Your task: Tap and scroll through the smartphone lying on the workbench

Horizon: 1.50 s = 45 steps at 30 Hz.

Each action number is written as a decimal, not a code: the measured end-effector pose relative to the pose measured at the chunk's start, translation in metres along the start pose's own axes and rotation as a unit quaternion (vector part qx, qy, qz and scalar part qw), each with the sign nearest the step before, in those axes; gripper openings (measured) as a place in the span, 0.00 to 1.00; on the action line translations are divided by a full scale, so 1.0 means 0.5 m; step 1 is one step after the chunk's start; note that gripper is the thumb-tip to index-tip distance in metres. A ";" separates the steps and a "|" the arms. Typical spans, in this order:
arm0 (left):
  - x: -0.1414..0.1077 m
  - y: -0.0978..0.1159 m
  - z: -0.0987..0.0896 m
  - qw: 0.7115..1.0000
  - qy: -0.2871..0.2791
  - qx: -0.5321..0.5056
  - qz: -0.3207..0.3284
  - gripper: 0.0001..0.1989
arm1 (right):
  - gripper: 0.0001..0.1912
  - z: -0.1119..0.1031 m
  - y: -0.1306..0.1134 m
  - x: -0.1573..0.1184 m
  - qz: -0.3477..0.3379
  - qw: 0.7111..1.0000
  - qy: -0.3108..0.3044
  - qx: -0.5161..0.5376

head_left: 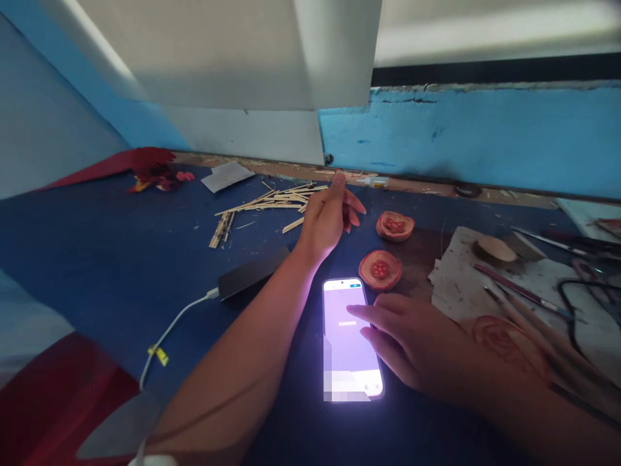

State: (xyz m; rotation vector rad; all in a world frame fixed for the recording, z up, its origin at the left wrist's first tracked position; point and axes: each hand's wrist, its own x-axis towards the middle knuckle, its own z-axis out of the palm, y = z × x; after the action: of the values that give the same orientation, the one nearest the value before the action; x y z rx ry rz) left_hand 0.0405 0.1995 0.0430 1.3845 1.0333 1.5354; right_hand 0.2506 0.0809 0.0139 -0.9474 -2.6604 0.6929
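Table: the blue table fills most of the view, and it carries all the other things.
Wall: a blue wall stands behind the table, with a white panel on the left part.
Paper: a crumpled grey paper lies at the right, with thin tools and one wooden disc on it.
Left hand: the left hand is stretched far forward, fingers spread and loose, holding nothing. It is just beside the heap of sticks, near their right end.
Right hand: the right hand lies flat and low, fingers extended and slightly apart, not gripping. The fingertips touch the right side of the phone screen.
Phone: the lit phone lies flat on the table, face up, between the two forearms, near the front edge.
Dark device: a dark flat device lies left of the phone, partly under the left forearm, with a white cable plugged in.
Sticks: a heap of thin wooden sticks lies at the back of the table.
Carved discs: two round discs with red patterns lie just behind the phone, apart from each other.
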 end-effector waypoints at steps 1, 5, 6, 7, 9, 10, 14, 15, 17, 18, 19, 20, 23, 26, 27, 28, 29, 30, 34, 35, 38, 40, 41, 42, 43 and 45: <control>0.000 0.000 0.000 1.000 0.001 0.002 -0.001 0.40 | 0.23 -0.003 -0.004 0.010 -0.008 1.000 0.007 -0.013; -0.002 0.004 0.001 1.000 0.006 0.008 0.003 0.39 | 0.25 -0.010 -0.023 0.056 -0.046 0.995 0.009 -0.088; -0.002 0.006 0.001 1.000 0.007 0.007 0.004 0.39 | 0.25 -0.010 -0.027 0.066 -0.050 0.994 0.012 -0.100; -0.003 0.007 0.001 1.000 0.008 0.006 0.004 0.39 | 0.24 -0.009 -0.030 0.074 -0.051 0.993 0.016 -0.109; -0.003 0.008 0.001 1.000 0.009 0.004 0.004 0.40 | 0.23 -0.005 -0.033 0.085 -0.050 0.992 0.016 -0.111; -0.002 0.008 0.001 1.000 0.009 0.003 0.006 0.40 | 0.23 -0.003 -0.034 0.088 -0.050 0.993 0.015 -0.109; -0.002 0.006 0.000 1.000 0.005 0.003 0.020 0.39 | 0.21 0.002 -0.035 0.095 -0.053 0.994 0.015 -0.097; -0.002 0.005 0.000 1.000 0.005 0.003 0.021 0.39 | 0.20 0.002 -0.035 0.095 -0.052 0.994 0.019 -0.094; -0.003 0.005 -0.001 1.000 0.005 0.005 0.021 0.40 | 0.20 -0.001 -0.034 0.096 -0.045 0.995 0.029 -0.089; -0.003 0.004 -0.001 1.000 0.004 0.006 0.022 0.40 | 0.19 -0.004 -0.033 0.096 -0.041 0.995 0.035 -0.089; -0.003 0.005 -0.001 1.000 0.003 0.007 0.023 0.40 | 0.19 -0.007 -0.032 0.096 -0.037 0.994 0.041 -0.089; -0.004 0.005 -0.002 1.000 0.002 0.008 0.025 0.40 | 0.18 -0.010 -0.030 0.095 -0.035 0.994 0.047 -0.090; -0.003 0.005 -0.001 1.000 0.000 0.010 0.026 0.40 | 0.17 -0.017 -0.024 0.091 -0.035 0.994 0.057 -0.090; -0.002 0.005 0.000 1.000 -0.002 0.005 0.028 0.40 | 0.17 -0.019 -0.017 0.085 -0.037 0.994 0.058 -0.084; -0.002 0.004 0.001 1.000 -0.001 0.002 0.029 0.40 | 0.17 -0.019 -0.014 0.083 -0.039 0.994 0.060 -0.081; -0.001 0.004 0.001 1.000 -0.001 0.001 0.029 0.40 | 0.17 -0.019 -0.012 0.081 -0.042 0.994 0.063 -0.077; -0.001 0.003 0.002 1.000 -0.001 0.001 0.029 0.39 | 0.18 -0.019 -0.009 0.078 -0.046 0.994 0.066 -0.072; -0.001 0.003 0.002 1.000 0.000 0.001 0.028 0.39 | 0.18 -0.020 -0.006 0.076 -0.051 0.994 0.070 -0.065; -0.001 0.004 0.001 1.000 0.007 0.008 0.020 0.40 | 0.18 -0.023 0.001 0.056 -0.043 0.996 0.056 -0.051; -0.001 0.004 0.001 1.000 0.007 0.009 0.020 0.39 | 0.18 -0.023 0.000 0.049 -0.038 0.997 0.046 -0.056; -0.002 0.005 0.001 1.000 0.003 0.007 0.024 0.39 | 0.22 -0.021 -0.009 0.026 -0.023 0.997 0.024 -0.066; -0.002 0.005 0.001 1.000 0.003 0.006 0.024 0.40 | 0.24 -0.017 -0.017 0.011 -0.012 0.998 0.016 -0.059; -0.002 0.005 0.001 1.000 0.003 0.005 0.023 0.40 | 0.24 -0.015 -0.019 0.005 -0.007 0.998 0.009 -0.057; -0.002 0.004 0.001 1.000 0.003 0.005 0.023 0.40 | 0.24 -0.013 -0.021 0.000 -0.004 0.998 0.000 -0.058; -0.002 0.003 0.001 1.000 0.002 0.005 0.024 0.40 | 0.24 -0.011 -0.023 -0.004 -0.006 0.998 -0.009 -0.062; -0.002 0.002 0.001 1.000 -0.001 0.003 0.026 0.39 | 0.23 -0.009 -0.023 -0.009 -0.012 0.997 -0.024 -0.071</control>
State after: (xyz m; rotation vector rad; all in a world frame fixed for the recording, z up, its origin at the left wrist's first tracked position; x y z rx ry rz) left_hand 0.0410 0.1982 0.0436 1.4254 1.0090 1.5699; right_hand 0.2496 0.0718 0.0233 -0.9421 -2.7902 0.5337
